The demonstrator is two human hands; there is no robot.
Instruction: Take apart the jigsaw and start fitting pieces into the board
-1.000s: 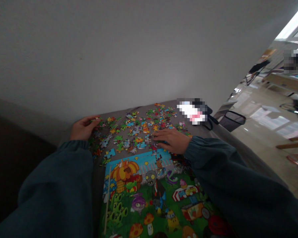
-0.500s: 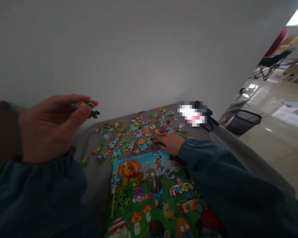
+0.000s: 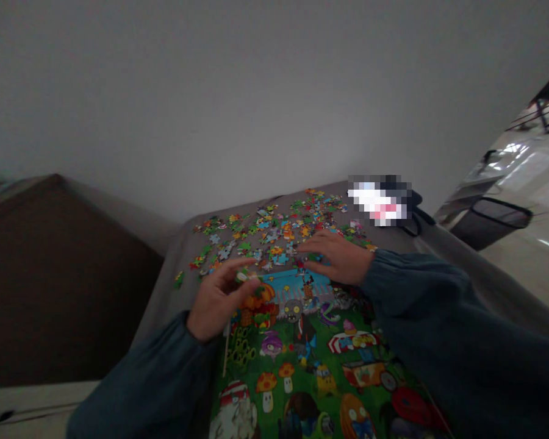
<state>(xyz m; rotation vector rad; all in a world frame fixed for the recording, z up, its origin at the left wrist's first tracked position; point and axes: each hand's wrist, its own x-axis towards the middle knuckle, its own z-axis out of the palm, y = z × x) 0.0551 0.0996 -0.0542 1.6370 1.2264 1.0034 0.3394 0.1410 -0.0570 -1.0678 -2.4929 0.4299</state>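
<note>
My left hand (image 3: 217, 302) is over the upper left corner of a colourful cartoon picture board (image 3: 297, 366). Between its thumb and fingers it pinches a small green and white puzzle piece (image 3: 244, 276). My right hand (image 3: 341, 255) reaches over the board's top edge, fingers stretched out and thumb apart, with nothing visible in its grasp. Under and just beyond its fingertips lie loose puzzle pieces (image 3: 279, 253). They are scattered in many colours on the grey cloth (image 3: 162, 317). What the right fingertips touch is hard to make out.
A pixelated white and pink patch (image 3: 377, 204) covers something at the back right, with a dark strap (image 3: 423, 216) beside it. Behind runs a grey wall (image 3: 256, 110). A dark brown panel (image 3: 68, 280) stands on the left. A dark mesh bin (image 3: 489, 225) is on the right.
My left hand has come down and right with the puzzle piece, from beside the wall to above the board's corner. My right hand stays near the loose pieces. The view has shifted left.
</note>
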